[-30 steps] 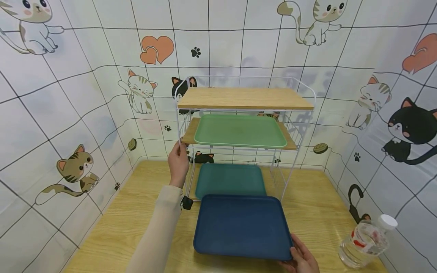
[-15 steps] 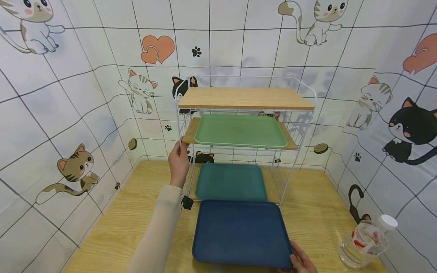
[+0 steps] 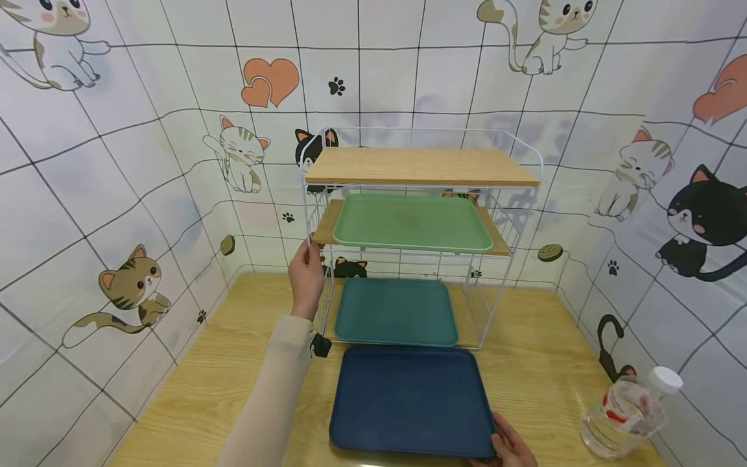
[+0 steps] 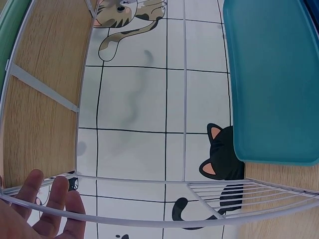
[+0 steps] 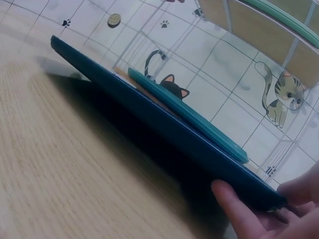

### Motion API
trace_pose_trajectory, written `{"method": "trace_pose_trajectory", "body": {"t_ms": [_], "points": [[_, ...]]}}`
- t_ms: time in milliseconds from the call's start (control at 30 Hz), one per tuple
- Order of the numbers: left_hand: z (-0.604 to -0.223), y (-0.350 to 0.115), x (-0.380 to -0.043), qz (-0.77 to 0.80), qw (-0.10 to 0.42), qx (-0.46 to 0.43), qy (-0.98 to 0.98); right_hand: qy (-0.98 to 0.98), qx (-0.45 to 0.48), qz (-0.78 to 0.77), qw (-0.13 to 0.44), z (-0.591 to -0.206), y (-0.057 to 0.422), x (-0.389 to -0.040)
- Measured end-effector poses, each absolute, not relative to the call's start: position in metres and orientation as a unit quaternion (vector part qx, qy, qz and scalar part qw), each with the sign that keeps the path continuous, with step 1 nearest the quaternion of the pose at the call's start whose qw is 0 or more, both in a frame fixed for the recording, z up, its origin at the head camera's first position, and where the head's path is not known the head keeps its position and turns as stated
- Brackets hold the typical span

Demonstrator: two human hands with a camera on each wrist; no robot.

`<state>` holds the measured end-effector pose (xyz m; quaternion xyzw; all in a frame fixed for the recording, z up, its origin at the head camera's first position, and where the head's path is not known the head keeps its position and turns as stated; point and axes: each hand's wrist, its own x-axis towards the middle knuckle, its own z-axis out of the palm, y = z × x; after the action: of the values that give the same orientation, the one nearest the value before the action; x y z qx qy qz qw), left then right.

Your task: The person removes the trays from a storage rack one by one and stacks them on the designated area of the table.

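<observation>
At the left front post of a white wire shelf rack (image 3: 423, 166), my left hand (image 3: 306, 279) grips the frame level with the middle shelf. In the left wrist view its fingers (image 4: 59, 196) pass behind the white wire. My right hand (image 3: 510, 447) holds a navy blue tray (image 3: 411, 402) by its near right corner, with the thumb on one side and fingers on the other. The right wrist view shows this tray (image 5: 164, 129) over the table with a dark shadow beneath. A teal tray (image 3: 397, 311) lies on the bottom shelf, a light green tray (image 3: 411, 222) on the middle one.
A clear bottle with a white cap (image 3: 627, 412) stands on the wooden table (image 3: 233, 363) at the right. Walls with cat drawings (image 3: 140, 279) enclose the table at the back and both sides.
The navy tray has come down and towards me with my right hand, so more of the teal tray shows behind it. My left hand keeps its place on the rack.
</observation>
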<state>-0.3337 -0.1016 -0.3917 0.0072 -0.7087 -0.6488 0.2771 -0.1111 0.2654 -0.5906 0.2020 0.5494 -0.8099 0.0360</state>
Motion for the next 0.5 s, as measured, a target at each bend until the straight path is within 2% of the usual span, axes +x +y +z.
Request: {"method": "trace_pose_trajectory", "body": {"t_ms": [200,500], "points": [[-0.391,-0.1,-0.333,-0.65,0.277,0.009,-0.708,0.562,0.219,-0.797,0.04,-0.592,0.257,-0.116],[-0.393,-0.1,-0.336,-0.647,0.272,0.013,-0.712,0.634,0.277,-0.722,-0.001,-0.582,0.236,-0.118]]}}
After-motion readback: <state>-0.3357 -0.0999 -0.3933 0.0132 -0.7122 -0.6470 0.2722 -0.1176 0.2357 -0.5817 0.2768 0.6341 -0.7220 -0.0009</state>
